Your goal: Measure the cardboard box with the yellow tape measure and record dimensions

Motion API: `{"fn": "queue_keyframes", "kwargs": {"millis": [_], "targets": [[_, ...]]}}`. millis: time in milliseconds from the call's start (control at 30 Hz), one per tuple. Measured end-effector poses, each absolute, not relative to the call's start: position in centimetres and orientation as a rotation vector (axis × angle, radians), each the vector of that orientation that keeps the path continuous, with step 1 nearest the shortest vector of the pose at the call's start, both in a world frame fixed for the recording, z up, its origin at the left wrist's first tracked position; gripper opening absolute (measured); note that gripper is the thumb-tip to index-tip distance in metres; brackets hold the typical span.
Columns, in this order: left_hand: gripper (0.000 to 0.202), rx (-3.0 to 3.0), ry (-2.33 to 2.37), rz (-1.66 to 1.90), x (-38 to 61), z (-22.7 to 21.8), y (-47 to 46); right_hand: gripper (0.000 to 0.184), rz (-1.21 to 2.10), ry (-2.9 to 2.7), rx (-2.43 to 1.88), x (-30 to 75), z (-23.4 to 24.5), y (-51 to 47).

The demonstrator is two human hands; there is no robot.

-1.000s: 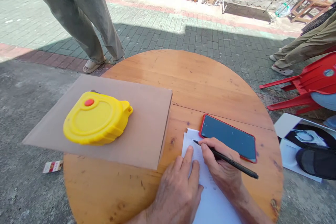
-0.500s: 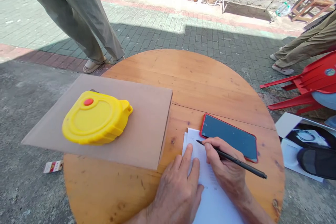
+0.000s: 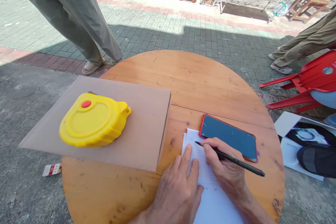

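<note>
White paper sheets [image 3: 210, 203] lie on the round wooden table [image 3: 199, 77]. My left hand [image 3: 178, 185] rests flat on their left edge, fingers spread and pointing away from me. A black pen [image 3: 236, 161] is pinched in my right hand [image 3: 225, 168], its tip at the upper part of the top sheet beside a small mark. Just beyond my right hand lies a smartphone [image 3: 228, 136] in a red case, its screen facing up; the hand covers part of its near edge.
A yellow case with a red button [image 3: 94, 119] sits on a cardboard box [image 3: 147, 126] at the left. An open white box [image 3: 286, 126] with dark items stands right of the table. Beyond are a red plastic chair [image 3: 315, 77] and two people's legs [image 3: 86, 17], [image 3: 301, 42].
The view has shifted very slightly. The pen has moved a little at the top of the sheet, with small marks there; my left hand stays in place.
</note>
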State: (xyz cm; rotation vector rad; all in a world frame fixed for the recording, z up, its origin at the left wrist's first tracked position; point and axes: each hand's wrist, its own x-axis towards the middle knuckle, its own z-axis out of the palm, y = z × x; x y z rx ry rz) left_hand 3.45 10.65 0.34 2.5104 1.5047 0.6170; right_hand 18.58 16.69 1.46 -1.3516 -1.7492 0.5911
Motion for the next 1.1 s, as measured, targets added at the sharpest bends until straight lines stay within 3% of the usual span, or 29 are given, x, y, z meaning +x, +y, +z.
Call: {"fn": "queue_keyframes", "kwargs": {"millis": [1100], "targets": [[0.041,2.472,1.489,0.586,3.46,0.83,10.95,0.014,0.590,-1.700,-1.339,18.83,1.27,16.51]]}}
